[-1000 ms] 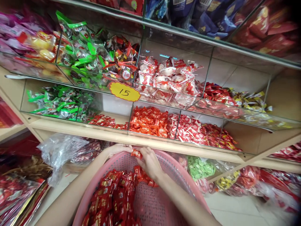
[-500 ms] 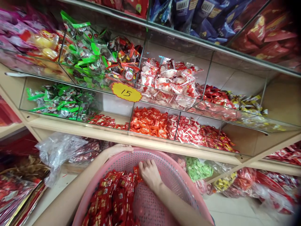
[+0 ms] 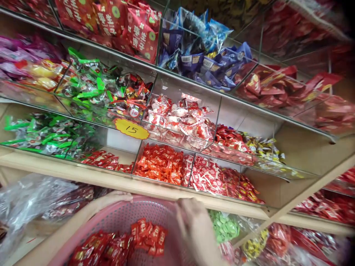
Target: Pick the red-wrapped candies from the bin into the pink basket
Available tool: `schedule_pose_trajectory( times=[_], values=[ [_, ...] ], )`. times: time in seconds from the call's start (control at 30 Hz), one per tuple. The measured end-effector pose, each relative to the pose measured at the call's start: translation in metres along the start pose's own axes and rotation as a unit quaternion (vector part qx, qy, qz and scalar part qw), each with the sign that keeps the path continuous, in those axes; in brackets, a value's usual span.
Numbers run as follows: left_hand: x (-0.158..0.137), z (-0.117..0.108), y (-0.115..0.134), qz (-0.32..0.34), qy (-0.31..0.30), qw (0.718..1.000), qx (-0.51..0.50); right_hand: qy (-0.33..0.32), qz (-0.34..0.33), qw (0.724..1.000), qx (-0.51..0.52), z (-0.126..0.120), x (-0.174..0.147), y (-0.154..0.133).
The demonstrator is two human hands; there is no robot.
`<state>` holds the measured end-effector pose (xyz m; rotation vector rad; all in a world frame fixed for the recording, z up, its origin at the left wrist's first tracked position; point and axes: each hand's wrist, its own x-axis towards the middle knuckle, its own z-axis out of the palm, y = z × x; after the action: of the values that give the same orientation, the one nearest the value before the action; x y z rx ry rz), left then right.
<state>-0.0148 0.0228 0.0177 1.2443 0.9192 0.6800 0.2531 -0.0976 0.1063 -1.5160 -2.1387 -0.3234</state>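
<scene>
A pink perforated plastic basket point(image 3: 149, 207) stands against the front of the shelf. My left hand point(image 3: 118, 198) lies along its far left rim, fingers closed over the edge. Inside are dark red shiny candy packets point(image 3: 102, 249), and beside them a small heap of orange-red candy packets point(image 3: 149, 236). My right hand point(image 3: 191, 214) is at the basket's right rim, smeared by motion. Its fingers look bent, but whether they hold anything is unclear. Similar orange-red packets fill a shelf compartment point(image 3: 159, 164) just above the basket.
Clear-fronted shelf compartments hold green-wrapped sweets point(image 3: 47, 133), white-and-red sweets point(image 3: 180, 118) and blue packets point(image 3: 205, 62). A yellow price tag point(image 3: 132, 128) marked 15 hangs on a divider edge. Below the shelf lie clear plastic bags point(image 3: 36, 199) and a bag of green sweets point(image 3: 224, 225).
My right hand has come up out of the basket to its right rim. Orange-red packets now show where it was. The view has tilted upward; my left hand stays on the rim.
</scene>
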Motion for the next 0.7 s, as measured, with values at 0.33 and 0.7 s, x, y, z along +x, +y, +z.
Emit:
schedule_pose_trajectory(
  times=[0.33,0.7],
  values=[
    [0.012,-0.005,-0.013,-0.101,-0.015,0.995,-0.021,-0.053,0.038,0.998,0.009,0.011,0.073,0.019],
    [0.013,0.016,-0.002,-0.070,0.012,0.997,-0.019,-0.059,0.208,0.975,-0.050,0.045,0.143,0.011]
  ],
)
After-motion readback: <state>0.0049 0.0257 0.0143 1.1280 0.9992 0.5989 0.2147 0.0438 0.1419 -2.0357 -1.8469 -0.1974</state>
